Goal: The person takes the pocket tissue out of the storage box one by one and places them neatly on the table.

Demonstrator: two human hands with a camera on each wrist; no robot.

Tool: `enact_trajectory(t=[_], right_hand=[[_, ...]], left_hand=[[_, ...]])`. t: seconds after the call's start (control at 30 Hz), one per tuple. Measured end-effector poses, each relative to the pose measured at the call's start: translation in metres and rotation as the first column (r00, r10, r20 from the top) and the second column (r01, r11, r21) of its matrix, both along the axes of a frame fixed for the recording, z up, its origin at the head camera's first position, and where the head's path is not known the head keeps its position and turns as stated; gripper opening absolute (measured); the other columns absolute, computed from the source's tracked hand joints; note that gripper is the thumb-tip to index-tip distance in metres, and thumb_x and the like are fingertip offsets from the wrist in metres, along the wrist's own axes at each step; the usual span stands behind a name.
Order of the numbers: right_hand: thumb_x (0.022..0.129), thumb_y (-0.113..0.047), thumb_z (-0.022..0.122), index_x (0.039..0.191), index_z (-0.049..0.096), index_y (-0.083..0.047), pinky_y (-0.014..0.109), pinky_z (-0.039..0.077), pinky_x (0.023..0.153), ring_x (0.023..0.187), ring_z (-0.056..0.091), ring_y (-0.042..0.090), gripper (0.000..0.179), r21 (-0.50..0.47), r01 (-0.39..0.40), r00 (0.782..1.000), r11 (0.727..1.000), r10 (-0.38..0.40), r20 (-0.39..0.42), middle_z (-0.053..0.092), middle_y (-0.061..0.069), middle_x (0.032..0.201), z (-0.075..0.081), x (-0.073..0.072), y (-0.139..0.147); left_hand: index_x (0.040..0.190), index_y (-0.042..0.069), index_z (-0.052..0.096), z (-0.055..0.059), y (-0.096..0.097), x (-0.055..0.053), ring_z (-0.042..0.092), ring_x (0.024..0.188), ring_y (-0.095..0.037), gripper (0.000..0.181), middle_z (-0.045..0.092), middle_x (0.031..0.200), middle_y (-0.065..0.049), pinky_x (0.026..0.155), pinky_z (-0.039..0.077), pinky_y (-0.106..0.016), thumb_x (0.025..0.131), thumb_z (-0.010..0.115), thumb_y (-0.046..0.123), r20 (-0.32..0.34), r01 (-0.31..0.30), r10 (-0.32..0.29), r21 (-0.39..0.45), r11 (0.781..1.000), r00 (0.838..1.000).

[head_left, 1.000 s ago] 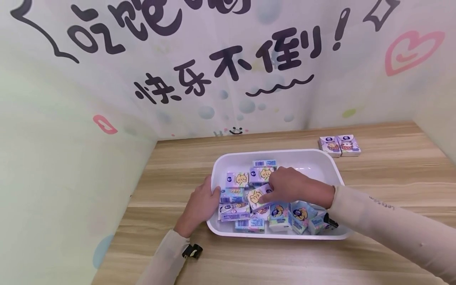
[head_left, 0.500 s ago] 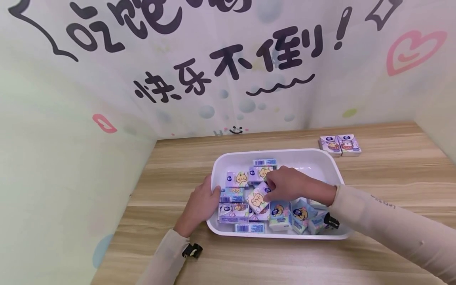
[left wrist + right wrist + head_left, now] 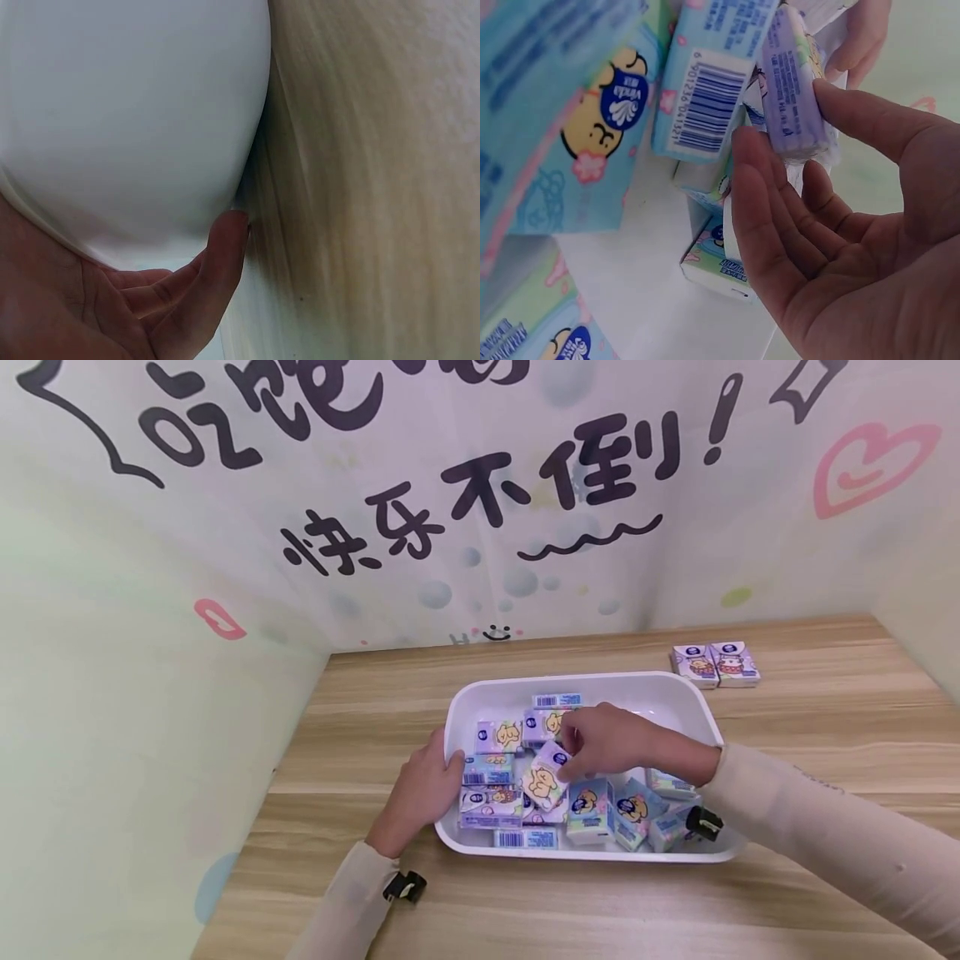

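A white plastic tub point(image 3: 592, 855) on the table holds several small tissue packs in purple and blue wrappers. My left hand point(image 3: 420, 787) grips its left end, thumb at the rim; in the left wrist view its fingers point(image 3: 217, 247) curl against the tub's outer wall point(image 3: 135, 120). Over the middle of the tub, my right hand point(image 3: 618, 745) pinches a purple tissue pack point(image 3: 542, 783) with a cartoon bear, held tilted above other packs. The right wrist view has this pack point(image 3: 789, 94) between thumb and fingers, near blue packs point(image 3: 705, 82).
Two purple tissue packs point(image 3: 716, 665) stand side by side on the wooden table point(image 3: 570, 910) behind the tub's right corner. A printed cloth backdrop point(image 3: 480, 585) rises along the table's rear edge. Blue packs point(image 3: 633, 810) lie at angles near the tub's front right.
The pinched purple pack has turned to a steeper slant in my right hand. That hand has shifted only slightly, while the left hand keeps its place on the tub.
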State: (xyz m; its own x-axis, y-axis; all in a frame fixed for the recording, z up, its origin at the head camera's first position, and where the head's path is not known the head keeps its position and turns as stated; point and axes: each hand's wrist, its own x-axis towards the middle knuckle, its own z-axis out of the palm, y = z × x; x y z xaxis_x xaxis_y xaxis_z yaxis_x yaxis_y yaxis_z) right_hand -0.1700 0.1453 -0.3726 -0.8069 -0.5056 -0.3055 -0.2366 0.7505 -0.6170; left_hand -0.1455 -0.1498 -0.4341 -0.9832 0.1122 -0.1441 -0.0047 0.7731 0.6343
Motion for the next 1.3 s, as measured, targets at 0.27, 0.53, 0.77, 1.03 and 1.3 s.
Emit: enact_trajectory(t=[0.27, 0.53, 0.77, 1.03, 1.3], right_hand=[[0.087, -0.021, 0.091, 0.109, 0.067, -0.006, 0.032, 0.062, 0.072, 0.080, 0.073, 0.019, 0.035, -0.114, 0.056, 0.992, 0.992, -0.043, 0.114, 0.069, 0.006, 0.094, 0.007, 0.001, 0.009], [0.088, -0.019, 0.085, 0.107, 0.070, -0.006, 0.033, 0.065, 0.076, 0.084, 0.071, 0.020, 0.028, -0.145, 0.089, 0.990, 0.985, -0.072, 0.121, 0.067, 0.007, 0.098, 0.012, 0.003, 0.023], [0.090, -0.019, 0.080, 0.118, 0.070, -0.002, 0.035, 0.060, 0.074, 0.082, 0.066, 0.022, 0.034, -0.169, 0.126, 0.987, 0.978, -0.106, 0.122, 0.068, 0.009, 0.107, 0.015, 0.003, 0.042], [0.096, -0.016, 0.078, 0.137, 0.063, 0.004, 0.037, 0.065, 0.079, 0.097, 0.066, 0.027, 0.048, -0.204, 0.197, 0.975, 0.959, -0.169, 0.144, 0.066, 0.017, 0.121, 0.015, 0.002, 0.064], [0.098, -0.015, 0.078, 0.140, 0.057, 0.006, 0.036, 0.065, 0.083, 0.101, 0.067, 0.027, 0.052, -0.231, 0.277, 0.956, 0.933, -0.243, 0.162, 0.067, 0.019, 0.125, 0.017, 0.002, 0.086]], left_hand=[[0.166, -0.001, 0.036, -0.001, -0.001, -0.002, 0.077, 0.087, -0.032, 0.061, 0.070, 0.120, -0.027, 0.053, 0.064, -0.033, 0.115, 0.051, 0.027, -0.037, 0.012, -0.012, -0.017, 1.000, 0.999], [0.165, -0.002, 0.037, 0.000, -0.002, -0.002, 0.076, 0.086, -0.031, 0.060, 0.070, 0.115, -0.026, 0.054, 0.065, -0.034, 0.115, 0.050, 0.027, -0.034, 0.018, -0.018, -0.015, 1.000, 0.999], [0.166, -0.001, 0.036, 0.000, -0.002, -0.002, 0.076, 0.081, -0.028, 0.060, 0.070, 0.112, -0.024, 0.051, 0.064, -0.033, 0.115, 0.050, 0.028, -0.025, 0.015, -0.015, -0.007, 1.000, 1.000], [0.167, -0.001, 0.034, 0.001, -0.001, -0.001, 0.076, 0.080, -0.027, 0.061, 0.070, 0.113, -0.025, 0.051, 0.063, -0.032, 0.115, 0.049, 0.028, -0.012, 0.014, -0.014, -0.004, 1.000, 1.000], [0.168, 0.000, 0.034, 0.001, -0.001, -0.001, 0.076, 0.082, -0.028, 0.062, 0.070, 0.117, -0.026, 0.052, 0.064, -0.033, 0.115, 0.049, 0.029, -0.010, 0.008, -0.008, -0.007, 1.000, 1.000]])
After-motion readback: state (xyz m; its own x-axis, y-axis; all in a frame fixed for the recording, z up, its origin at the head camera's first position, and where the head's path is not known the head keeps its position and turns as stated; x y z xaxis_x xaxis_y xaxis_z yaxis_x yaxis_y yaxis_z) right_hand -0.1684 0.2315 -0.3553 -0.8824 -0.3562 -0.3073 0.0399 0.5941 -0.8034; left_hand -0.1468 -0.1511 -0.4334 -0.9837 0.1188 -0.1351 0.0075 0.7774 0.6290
